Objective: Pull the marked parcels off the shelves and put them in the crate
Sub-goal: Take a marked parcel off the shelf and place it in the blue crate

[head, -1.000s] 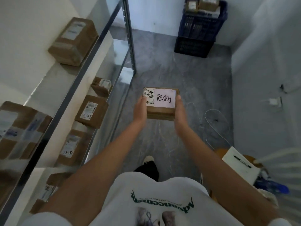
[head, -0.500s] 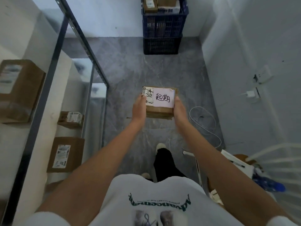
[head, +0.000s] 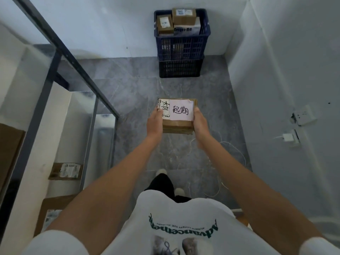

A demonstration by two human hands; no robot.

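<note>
One marked parcel [head: 177, 116] is held out in front at about chest height, clamped between two hands: the left hand [head: 155, 124] presses its left side and the right hand [head: 200, 124] its right side, thumbs over the top edges; a pale note [head: 181, 112] with black handwriting covers most of its top, beside a printed label [head: 163, 109]. Straight ahead against the far wall stands one blue crate [head: 182, 46] on a black crate [head: 181, 68]; three parcels show above its rim (two brown boxes [head: 165, 24] and a grey-white one [head: 189, 29] under the taller box). On the left runs one shelf unit [head: 55, 70] with dark metal rails; three brown boxes can be counted on its lower levels, one [head: 65, 171] labelled, one [head: 53, 212] below it, and a corner [head: 10, 150] at the frame's left edge. The grey floor [head: 143, 92] between the parcel and the crates lies open, bounded by the shelf's rail on the left and a white wall [head: 285, 70] on the right; a white cable [head: 231, 150] loops over the floor near the right wall, under two sockets [head: 303, 115]; one has a white plug [head: 288, 138] in it.
</note>
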